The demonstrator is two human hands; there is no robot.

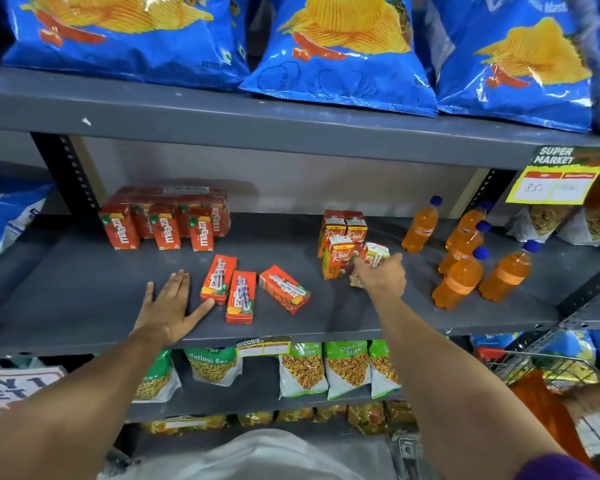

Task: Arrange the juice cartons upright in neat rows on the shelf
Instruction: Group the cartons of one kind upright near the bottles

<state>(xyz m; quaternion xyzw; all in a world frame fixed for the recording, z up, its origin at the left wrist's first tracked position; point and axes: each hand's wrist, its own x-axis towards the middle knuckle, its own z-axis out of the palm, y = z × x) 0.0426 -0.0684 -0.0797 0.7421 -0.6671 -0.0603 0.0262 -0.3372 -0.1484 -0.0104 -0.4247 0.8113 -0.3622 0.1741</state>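
Three red Maaza cartons (242, 295) lie flat on the grey shelf (84, 289) near its front. Behind them, at the back left, several Maaza cartons (163, 223) stand upright in rows. To the right stand three Real cartons (340, 237). My right hand (381, 277) grips a fourth Real carton (374, 256), tilted, just right of the front standing one. My left hand (172, 306) rests flat on the shelf with fingers spread, its thumb touching the leftmost lying carton (219, 278).
Several orange soda bottles (471, 258) stand at the shelf's right. Blue chip bags (340, 50) fill the shelf above; snack packets (326, 368) line the shelf below. A yellow price tag (561, 178) hangs at upper right. A wire trolley (541, 372) is at lower right.
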